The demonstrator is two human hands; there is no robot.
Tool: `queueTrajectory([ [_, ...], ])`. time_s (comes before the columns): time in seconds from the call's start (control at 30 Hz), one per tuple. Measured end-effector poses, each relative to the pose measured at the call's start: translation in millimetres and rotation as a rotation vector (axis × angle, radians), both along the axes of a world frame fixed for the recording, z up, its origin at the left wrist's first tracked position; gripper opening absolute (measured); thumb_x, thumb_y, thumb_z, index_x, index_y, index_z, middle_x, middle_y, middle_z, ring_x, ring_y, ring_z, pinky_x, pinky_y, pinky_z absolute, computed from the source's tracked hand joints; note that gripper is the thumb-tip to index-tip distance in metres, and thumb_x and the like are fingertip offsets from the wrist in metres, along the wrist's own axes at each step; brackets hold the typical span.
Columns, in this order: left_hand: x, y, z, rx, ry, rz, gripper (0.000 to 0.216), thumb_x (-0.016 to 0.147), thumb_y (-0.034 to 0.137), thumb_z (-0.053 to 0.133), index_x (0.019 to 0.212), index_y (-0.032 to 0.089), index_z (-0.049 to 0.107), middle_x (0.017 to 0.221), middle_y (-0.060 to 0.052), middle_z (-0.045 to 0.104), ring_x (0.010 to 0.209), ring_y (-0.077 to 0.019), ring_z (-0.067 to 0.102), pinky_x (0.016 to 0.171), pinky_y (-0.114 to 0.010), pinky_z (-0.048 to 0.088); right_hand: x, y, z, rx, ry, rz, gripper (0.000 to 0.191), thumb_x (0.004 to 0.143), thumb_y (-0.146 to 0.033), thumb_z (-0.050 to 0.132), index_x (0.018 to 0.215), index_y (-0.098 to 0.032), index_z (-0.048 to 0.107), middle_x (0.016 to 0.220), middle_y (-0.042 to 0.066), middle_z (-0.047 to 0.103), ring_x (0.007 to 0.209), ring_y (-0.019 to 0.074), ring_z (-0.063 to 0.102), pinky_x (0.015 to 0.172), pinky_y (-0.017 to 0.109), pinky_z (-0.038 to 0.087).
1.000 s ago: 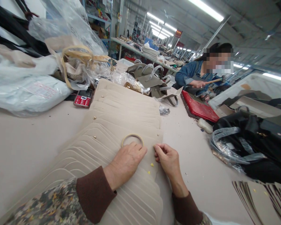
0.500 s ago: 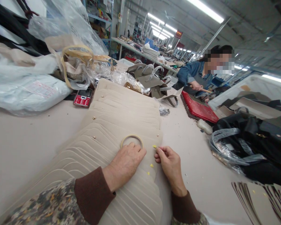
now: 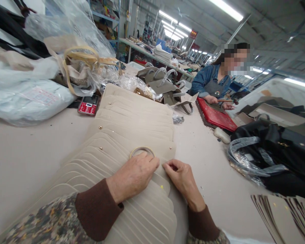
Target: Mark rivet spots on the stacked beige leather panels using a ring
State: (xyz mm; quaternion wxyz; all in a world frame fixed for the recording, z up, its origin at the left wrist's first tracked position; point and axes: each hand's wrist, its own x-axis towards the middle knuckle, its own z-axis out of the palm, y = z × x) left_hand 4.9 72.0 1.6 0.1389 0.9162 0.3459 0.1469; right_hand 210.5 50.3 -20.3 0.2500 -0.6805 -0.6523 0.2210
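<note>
My left hand [image 3: 133, 174] is closed over the near side of a roll of yellow tape [image 3: 142, 148], its fingers hiding part of the ring. The roll rests against a long row of overlapping beige panels [image 3: 134, 117], some carrying small gold studs [image 3: 101, 127]. My right hand [image 3: 180, 178] pinches thumb and forefinger together at the right edge of the panels, close to the left fingertips. Whatever lies between those fingertips is hidden. Just below, a small yellow bit [image 3: 162, 187] sits on a panel.
A red mobile phone [image 3: 88, 105] and plastic-wrapped bundles [image 3: 27, 100] are at the left. Bag parts with handles [image 3: 165, 84] stand behind. To the right are a red slab [image 3: 216, 115], a black bag [image 3: 274, 152] and more panels [image 3: 282, 213]. A co-worker [image 3: 213, 81] holds a tool.
My right hand has moved slightly left and down onto the panel edge; the yellow bit at its fingertips is out of sight. My left hand has barely shifted. The co-worker's hands have moved.
</note>
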Motion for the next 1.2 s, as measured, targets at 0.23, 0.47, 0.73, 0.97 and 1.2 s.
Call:
queueTrajectory([
  [0.23, 1, 5, -10.1, -0.015, -0.152, 0.008, 0.014, 0.096, 0.013, 0.044, 0.093, 0.017, 0.057, 0.086, -0.004, 0.063, 0.081, -0.0202, 0.058, 0.073, -0.033, 0.049, 8, -6, 11.6, -0.295, 0.097, 0.192, 0.019, 0.080, -0.021, 0.059, 0.064, -0.016, 0.069, 0.055, -0.004, 0.060, 0.051, 0.0092, 0.048, 0.048, 0.020, 0.031],
  [0.47, 0, 1, -16.2, 0.031, -0.339, -0.078, 0.039, 0.099, 0.016, 0.041, 0.137, 0.017, 0.040, 0.105, -0.008, 0.071, 0.090, -0.0192, 0.069, 0.076, -0.030, 0.056, -3, -8, 21.4, 0.135, 0.332, 0.157, 0.017, 0.089, -0.026, 0.058, 0.093, -0.018, 0.072, 0.081, 0.004, 0.072, 0.069, 0.0147, 0.063, 0.063, 0.024, 0.048],
  [0.73, 1, -2, -17.1, 0.005, -0.332, -0.039, 0.044, 0.098, 0.017, 0.046, 0.139, 0.017, 0.032, 0.104, -0.009, 0.073, 0.090, -0.0195, 0.071, 0.073, -0.029, 0.056, -20, -14, 23.8, 0.338, 0.170, 0.339, 0.015, 0.089, -0.016, 0.055, 0.089, -0.019, 0.070, 0.082, 0.004, 0.072, 0.073, 0.0149, 0.065, 0.069, 0.025, 0.050],
  [0.97, 1, 3, -4.4, -0.136, -0.201, 0.010, 0.011, 0.096, 0.018, 0.047, 0.105, 0.018, 0.054, 0.087, -0.004, 0.069, 0.078, -0.0188, 0.067, 0.065, -0.028, 0.049, -27, -17, 16.2, 0.511, 0.008, 0.223, 0.018, 0.080, -0.011, 0.054, 0.076, -0.019, 0.069, 0.067, 0.002, 0.070, 0.057, 0.0126, 0.062, 0.059, 0.023, 0.049],
  [1.2, 5, -4, -0.7, 0.039, -0.267, -0.034, 0.019, 0.094, 0.011, 0.040, 0.081, 0.019, 0.051, 0.073, -0.001, 0.058, 0.065, -0.0152, 0.055, 0.059, -0.027, 0.039, -37, -13, 17.5, 0.044, 0.660, -0.139, 0.016, 0.075, -0.031, 0.065, 0.066, -0.018, 0.064, 0.048, -0.002, 0.060, 0.041, 0.0113, 0.053, 0.042, 0.022, 0.044],
])
